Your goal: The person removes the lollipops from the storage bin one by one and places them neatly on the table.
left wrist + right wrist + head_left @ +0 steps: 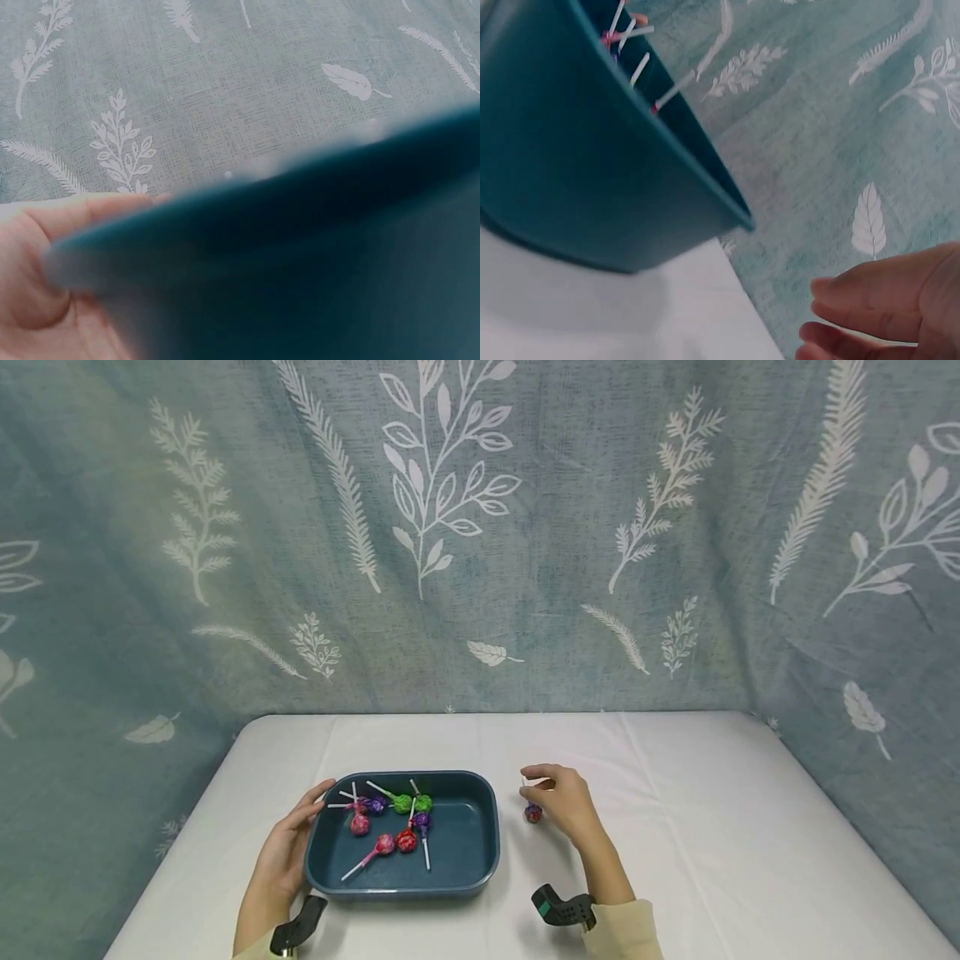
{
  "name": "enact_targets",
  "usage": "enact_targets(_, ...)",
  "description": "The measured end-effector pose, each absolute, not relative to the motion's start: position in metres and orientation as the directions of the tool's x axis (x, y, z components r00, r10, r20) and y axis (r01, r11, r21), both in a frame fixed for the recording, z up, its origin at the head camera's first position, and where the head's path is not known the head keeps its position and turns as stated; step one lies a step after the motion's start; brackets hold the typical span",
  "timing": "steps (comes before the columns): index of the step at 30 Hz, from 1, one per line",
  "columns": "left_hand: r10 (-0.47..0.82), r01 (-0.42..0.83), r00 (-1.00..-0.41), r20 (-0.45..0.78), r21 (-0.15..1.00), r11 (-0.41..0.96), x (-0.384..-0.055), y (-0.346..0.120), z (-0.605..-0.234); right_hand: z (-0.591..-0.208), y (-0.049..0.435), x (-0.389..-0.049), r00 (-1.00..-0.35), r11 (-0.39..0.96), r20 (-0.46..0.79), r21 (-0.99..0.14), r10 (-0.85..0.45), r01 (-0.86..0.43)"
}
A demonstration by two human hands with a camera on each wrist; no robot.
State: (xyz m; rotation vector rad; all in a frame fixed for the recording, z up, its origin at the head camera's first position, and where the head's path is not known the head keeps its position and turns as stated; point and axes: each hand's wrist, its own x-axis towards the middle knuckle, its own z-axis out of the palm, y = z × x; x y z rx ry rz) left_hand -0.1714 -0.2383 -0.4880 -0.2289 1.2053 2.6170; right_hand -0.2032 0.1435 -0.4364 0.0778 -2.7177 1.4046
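A dark blue tray (465,847) stands on the table with several wrapped lollipops inside, among them a green lollipop (402,803), a red lollipop (407,840) and a pink lollipop (385,844). My left hand (283,852) rests along the tray's left outer side, fingertips at the far left corner of its rim. To the right of the tray, my right hand (562,797) reaches over a dark red and purple lollipop (533,812). Its thumb and fingertips stand slightly apart around the white stick. In the right wrist view, that lollipop is out of sight.
A white cloth (697,835) covers the table. Behind it hangs a grey-green curtain (540,635) with white leaf prints. Dark bands (558,910) are worn on both wrists. The tray's wall (315,300) fills much of the left wrist view.
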Motion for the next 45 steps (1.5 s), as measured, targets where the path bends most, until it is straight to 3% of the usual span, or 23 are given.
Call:
enact_targets(14,0.175,-0.273,-0.962,-0.209,0.723,-0.634,-0.172,-0.239,-0.488,-0.424,0.118,-0.195,-0.984,0.443,0.150,-0.879,-0.092,-0.175)
enact_targets(23,0.163,-0.289,-0.957,-0.242,0.705,-0.648,-0.172,-0.237,-0.485,-0.420,0.084,-0.195,-0.957,0.431,0.140,-0.869,-0.252,-0.241)
enact_targets(31,0.143,-0.279,-0.959,-0.246,0.718,-0.637,-0.170,-0.237,-0.481,-0.420,0.060,-0.216,-0.878,0.501,0.085,-0.793,-0.471,-0.346)
enact_targets(45,0.121,-0.289,-0.953,-0.276,0.720,-0.631,-0.172,-0.238,-0.484,-0.418,0.034,-0.234,-0.730,0.517,-0.018,-0.717,-0.684,-0.467)
